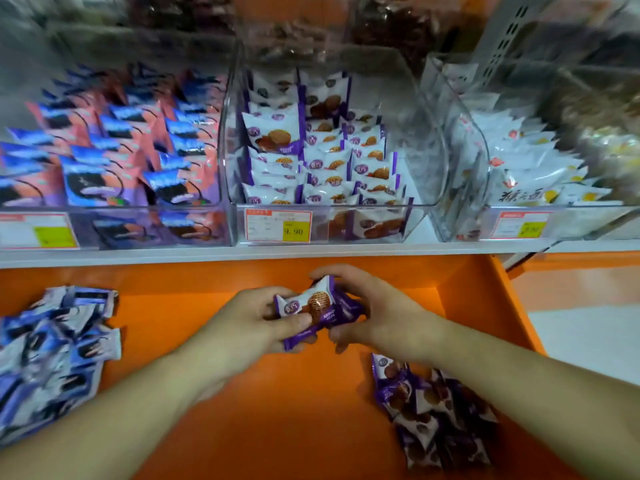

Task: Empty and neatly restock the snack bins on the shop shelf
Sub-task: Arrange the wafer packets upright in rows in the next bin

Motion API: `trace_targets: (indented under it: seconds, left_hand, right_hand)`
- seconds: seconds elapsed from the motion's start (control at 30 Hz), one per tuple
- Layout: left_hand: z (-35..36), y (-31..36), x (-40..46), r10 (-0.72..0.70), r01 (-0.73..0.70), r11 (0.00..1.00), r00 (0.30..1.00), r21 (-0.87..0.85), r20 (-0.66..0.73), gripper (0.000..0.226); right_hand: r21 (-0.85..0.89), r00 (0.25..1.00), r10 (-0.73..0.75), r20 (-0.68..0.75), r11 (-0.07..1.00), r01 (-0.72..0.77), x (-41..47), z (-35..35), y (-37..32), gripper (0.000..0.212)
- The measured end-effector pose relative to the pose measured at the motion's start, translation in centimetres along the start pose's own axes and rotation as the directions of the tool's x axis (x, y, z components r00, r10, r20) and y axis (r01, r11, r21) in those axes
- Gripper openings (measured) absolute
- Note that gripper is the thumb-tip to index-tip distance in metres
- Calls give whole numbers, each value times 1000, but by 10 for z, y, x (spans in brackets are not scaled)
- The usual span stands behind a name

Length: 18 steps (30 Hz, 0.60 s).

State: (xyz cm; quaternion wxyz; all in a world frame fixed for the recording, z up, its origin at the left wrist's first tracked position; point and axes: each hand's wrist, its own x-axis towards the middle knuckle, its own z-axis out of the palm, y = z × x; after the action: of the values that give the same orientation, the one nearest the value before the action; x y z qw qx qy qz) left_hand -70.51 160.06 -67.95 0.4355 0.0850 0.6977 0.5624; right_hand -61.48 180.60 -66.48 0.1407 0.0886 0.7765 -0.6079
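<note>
Packets [317, 308] gripped between left hand [258, 318] and right hand [374, 311], below the middle bin [408, 188]. Judged light, crinkly, slippery, contents crushable; best held by the flat faces, loosely.

I count three clear bins [429, 140] in a row on the white shelf [311, 252], each with one price tag [278, 225] on its front wall, so three tags. Two hands are in view, my left hand [256, 320] and right hand [377, 313]. Two loose heaps lie on the orange ledge [277, 410]: blue packets [52, 358] at its left edge, purple packets [433, 410] toward its right. Packets inside the bins are too many and too blurred to count.
</note>
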Motion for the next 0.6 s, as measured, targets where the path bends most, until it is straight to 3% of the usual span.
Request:
trace_targets:
  seconds: [0.17, 0.27, 0.43, 0.6]
  left_hand:
    - [-28, 71, -65, 146, -142, 988, 987, 68, -62, 24]
    - [-47, 100, -94, 214, -206, 975, 971, 81, -110, 30]
    - [-68, 117, -123, 269, -278, 960, 949, -35, -167, 48]
    - [-79, 128, -141, 296, -311, 946, 943, -92, -149, 34]
  right_hand:
    - [106, 993, -51, -111, 992, 62, -49, -11, -71, 72]
    - [85, 960, -114, -255, 987, 140, -68, -1, -109, 72]
    - [169, 888, -198, -414, 942, 289, -69, 31, -153, 55]
    - [266, 817, -193, -543, 883, 386, -59, 63, -179, 42]
